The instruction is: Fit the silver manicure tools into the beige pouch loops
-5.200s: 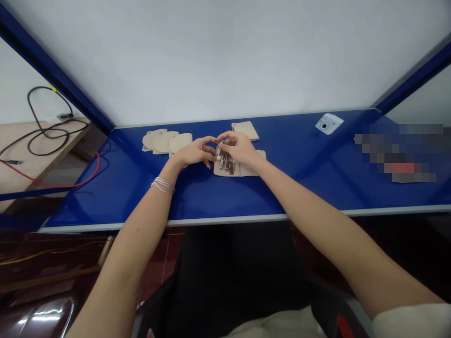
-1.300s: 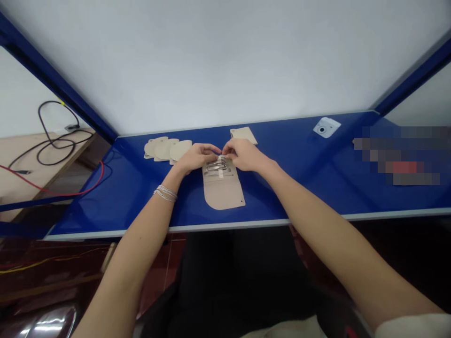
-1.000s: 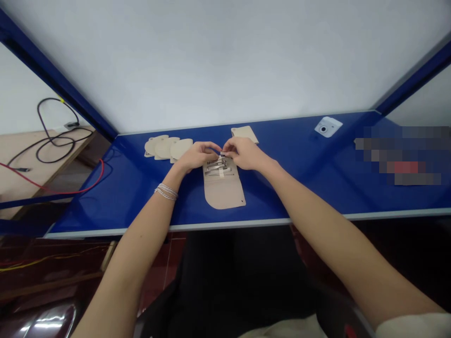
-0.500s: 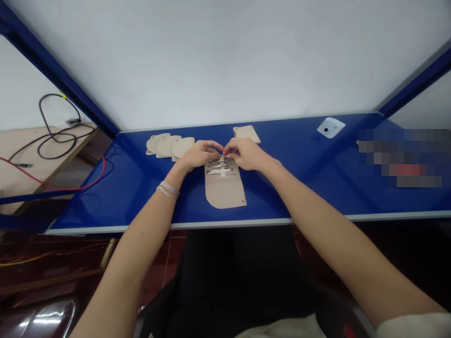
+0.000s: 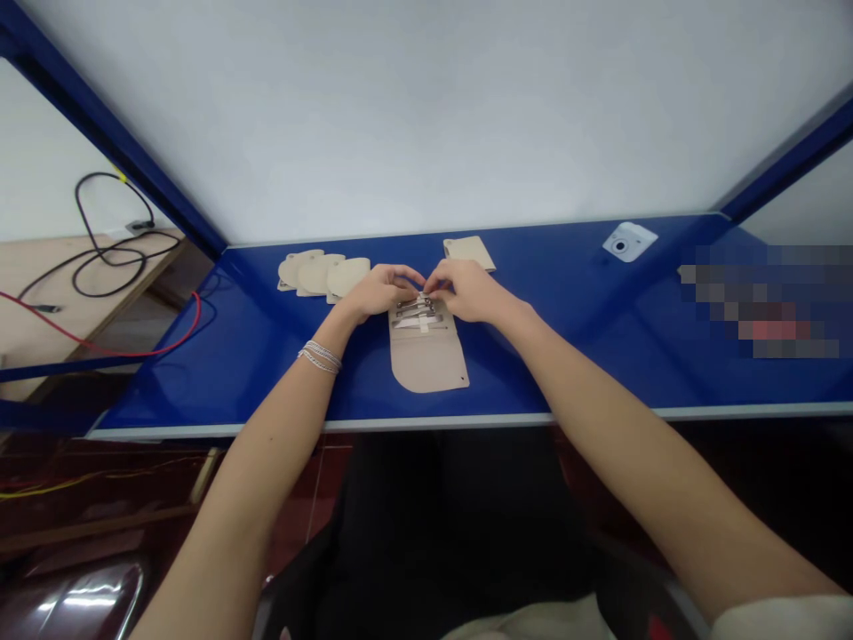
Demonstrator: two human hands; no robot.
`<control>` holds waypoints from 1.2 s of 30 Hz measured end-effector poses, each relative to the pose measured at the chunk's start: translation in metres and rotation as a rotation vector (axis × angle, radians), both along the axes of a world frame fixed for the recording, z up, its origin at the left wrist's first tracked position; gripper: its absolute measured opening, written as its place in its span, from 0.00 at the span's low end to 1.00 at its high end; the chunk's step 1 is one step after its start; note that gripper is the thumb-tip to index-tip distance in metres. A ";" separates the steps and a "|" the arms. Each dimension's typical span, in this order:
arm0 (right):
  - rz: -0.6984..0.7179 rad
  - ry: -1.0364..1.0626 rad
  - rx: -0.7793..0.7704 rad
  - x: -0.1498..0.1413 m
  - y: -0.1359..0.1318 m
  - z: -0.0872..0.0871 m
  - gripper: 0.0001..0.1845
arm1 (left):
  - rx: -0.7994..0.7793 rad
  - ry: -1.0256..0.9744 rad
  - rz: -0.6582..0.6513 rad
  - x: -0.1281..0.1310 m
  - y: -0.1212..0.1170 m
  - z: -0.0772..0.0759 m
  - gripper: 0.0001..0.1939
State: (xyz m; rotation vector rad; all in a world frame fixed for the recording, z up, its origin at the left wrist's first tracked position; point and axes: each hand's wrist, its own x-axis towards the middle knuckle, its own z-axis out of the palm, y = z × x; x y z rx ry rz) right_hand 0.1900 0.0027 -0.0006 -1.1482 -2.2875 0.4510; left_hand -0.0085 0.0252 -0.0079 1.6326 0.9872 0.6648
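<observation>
A beige pouch (image 5: 428, 357) lies open on the blue table (image 5: 566, 356), its rounded flap toward me. Several small metal tools (image 5: 414, 310) sit strapped across its far half. My left hand (image 5: 377, 291) and my right hand (image 5: 466, 291) meet at the pouch's far edge, fingers curled and pinched together over the tools. What the fingertips grip is too small to make out. A bracelet circles my left wrist.
Several closed beige pouches (image 5: 320, 273) lie overlapped at the far left, and one more (image 5: 470, 252) behind my right hand. A small white camera (image 5: 628, 242) sits at the far right. Cables (image 5: 99, 267) lie on a wooden surface at left.
Five seconds ago the pouch lay sideways under my hands; it now lies lengthwise with its flap toward me. Over the last second my hands stay pinched at its far edge.
</observation>
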 end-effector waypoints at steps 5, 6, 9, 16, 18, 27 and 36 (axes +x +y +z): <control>-0.009 -0.015 -0.001 -0.001 -0.001 0.000 0.10 | 0.007 -0.008 -0.008 -0.001 0.003 -0.004 0.14; -0.007 -0.018 0.000 -0.001 -0.001 0.000 0.10 | 0.009 -0.005 -0.003 -0.002 0.003 -0.004 0.14; 0.000 -0.043 0.002 0.001 0.001 -0.001 0.11 | 0.019 0.011 0.012 -0.002 0.002 -0.004 0.13; -0.020 -0.062 -0.010 0.009 0.007 -0.004 0.17 | 0.023 0.045 0.046 -0.001 0.001 -0.001 0.14; -0.034 -0.054 -0.043 0.012 0.008 -0.001 0.16 | 0.038 0.061 0.053 0.000 0.001 -0.001 0.13; -0.070 -0.046 -0.035 0.013 0.004 0.007 0.12 | 0.023 0.061 0.054 0.000 -0.001 0.001 0.13; -0.035 -0.036 0.027 0.010 0.003 0.007 0.13 | 0.021 0.058 0.076 0.001 -0.001 0.000 0.12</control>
